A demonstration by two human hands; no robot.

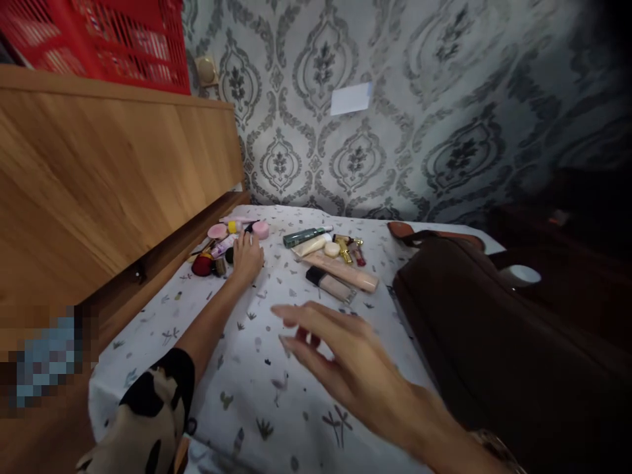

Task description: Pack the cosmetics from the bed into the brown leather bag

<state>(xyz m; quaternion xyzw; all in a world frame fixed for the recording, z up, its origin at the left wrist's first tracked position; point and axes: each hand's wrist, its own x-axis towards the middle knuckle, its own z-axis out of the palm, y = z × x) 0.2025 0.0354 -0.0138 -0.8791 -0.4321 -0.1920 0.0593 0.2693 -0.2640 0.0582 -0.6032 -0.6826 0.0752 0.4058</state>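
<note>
Cosmetics [201, 266] lie in two groups on the surface [251, 375], which is white and printed with small plants and birds. At far left, a wooden cabinet [118, 178] borders the surface; a red slatted basket [133, 49] rests on top.

Left group, beside the cabinet: a red rounded item with a dark end, a flat pink round container [217, 231], a yellow-capped item [232, 226] and a white-and-purple tube [224, 246], set close together. The left hand [248, 258], palm down, is at the right edge of this group. Its fingers point into the items; whether the grip is pinching any of them cannot be told. A glossy pink jar [261, 229] is just beyond the fingers.

Right group, near the middle of the surface: a dark green tube [302, 237], a cream tube with a white cap [311, 246], a small round cream container [332, 250], small gold-trimmed pieces, a long peach tube [345, 271] and a beige bottle with a black cap [333, 285].

The right hand [355, 361] is nearer the camera, its grip spread, thumb apart from bent fingers, holding nothing. A dark brown bag [474, 316] occupies the right side.
</note>
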